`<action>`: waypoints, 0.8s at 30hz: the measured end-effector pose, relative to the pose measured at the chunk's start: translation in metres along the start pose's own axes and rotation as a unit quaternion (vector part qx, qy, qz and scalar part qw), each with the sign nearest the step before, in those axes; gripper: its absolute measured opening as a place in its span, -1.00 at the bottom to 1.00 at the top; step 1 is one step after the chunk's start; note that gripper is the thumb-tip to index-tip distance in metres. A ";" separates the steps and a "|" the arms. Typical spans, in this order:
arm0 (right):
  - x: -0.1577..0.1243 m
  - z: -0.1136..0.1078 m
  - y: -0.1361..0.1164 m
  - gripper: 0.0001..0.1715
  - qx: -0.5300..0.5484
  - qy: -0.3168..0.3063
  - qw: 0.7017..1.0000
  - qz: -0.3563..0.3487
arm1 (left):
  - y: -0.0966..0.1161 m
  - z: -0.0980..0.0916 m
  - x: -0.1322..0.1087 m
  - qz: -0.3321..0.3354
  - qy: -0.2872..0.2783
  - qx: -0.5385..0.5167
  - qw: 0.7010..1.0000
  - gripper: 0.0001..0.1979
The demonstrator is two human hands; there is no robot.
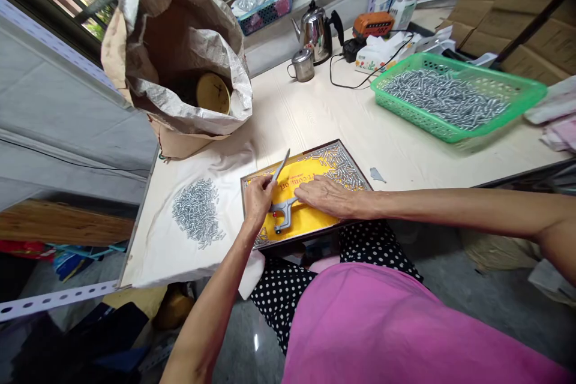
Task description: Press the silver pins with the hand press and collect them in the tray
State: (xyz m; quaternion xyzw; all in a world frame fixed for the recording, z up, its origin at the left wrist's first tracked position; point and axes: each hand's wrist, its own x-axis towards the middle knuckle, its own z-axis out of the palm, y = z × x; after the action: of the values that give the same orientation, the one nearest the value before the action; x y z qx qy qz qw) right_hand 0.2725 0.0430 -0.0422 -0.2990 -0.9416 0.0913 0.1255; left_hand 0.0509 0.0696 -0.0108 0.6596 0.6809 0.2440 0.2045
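Note:
In the head view my left hand [258, 197] is closed around grey snap-fastener pliers [284, 211], one handle pointing up and away, the jaw toward me. My right hand [326, 195] lies with fingers stretched out over a yellow printed cloth [292, 177], its fingertips close to the end of the other handle; whether they touch it I cannot tell. Both hands are over a shallow dark-rimmed tray [307, 149]. Small silver metal pieces [339, 165] are gathered in the tray's far right corner, with some more along its left side.
A pile of similar small metal pieces [198, 210] lies on white cloth to the left. A large paper sack [180, 72] stands behind it. At right is a green basket [454, 102] full of metal pieces. A kettle [316, 33], metal cup [303, 65] and orange-black charger [373, 24] stand at the back.

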 end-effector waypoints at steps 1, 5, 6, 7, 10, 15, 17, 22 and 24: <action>0.002 -0.003 0.004 -0.73 0.004 0.009 1.000 0.011 | -0.003 -0.006 -0.003 0.007 0.035 -0.005 0.999 -0.84; -0.001 -0.016 0.026 -0.65 -0.017 0.084 0.993 0.083 | -0.019 -0.021 -0.033 0.054 0.060 0.056 0.995 -0.84; -0.005 -0.019 0.031 -0.63 -0.024 0.107 0.989 0.100 | -0.023 -0.020 -0.044 0.081 0.025 0.084 0.993 -0.85; -0.010 -0.021 0.034 -0.63 -0.028 0.129 0.985 0.112 | -0.026 -0.017 -0.056 0.113 -0.017 0.105 0.988 -0.85; -0.024 -0.026 0.035 -0.63 -0.034 0.172 0.976 0.126 | -0.031 -0.005 -0.081 0.193 -0.121 0.155 0.961 -0.91; -0.034 -0.022 0.024 -0.63 -0.026 0.181 0.978 0.104 | -0.046 -0.013 -0.071 0.189 -0.083 0.281 0.937 -0.82; -0.034 -0.014 0.020 -0.63 -0.004 0.166 0.982 0.086 | -0.058 -0.029 -0.056 0.137 -0.014 0.313 0.940 -0.80; -0.035 0.017 0.011 -0.67 0.044 0.101 0.992 0.052 | -0.102 -0.065 -0.014 -0.047 0.095 0.346 0.932 -0.70; -0.036 0.029 0.009 -0.70 0.060 0.076 0.994 0.045 | -0.118 -0.072 -0.001 -0.089 0.073 0.354 0.928 -0.70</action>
State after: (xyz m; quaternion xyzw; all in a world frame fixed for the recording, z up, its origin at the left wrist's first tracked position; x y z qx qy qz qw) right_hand 0.2972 0.0263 -0.0789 -0.3392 -0.9076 0.1304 0.2100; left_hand -0.0861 0.0632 -0.0244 0.6057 0.7922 0.0152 -0.0721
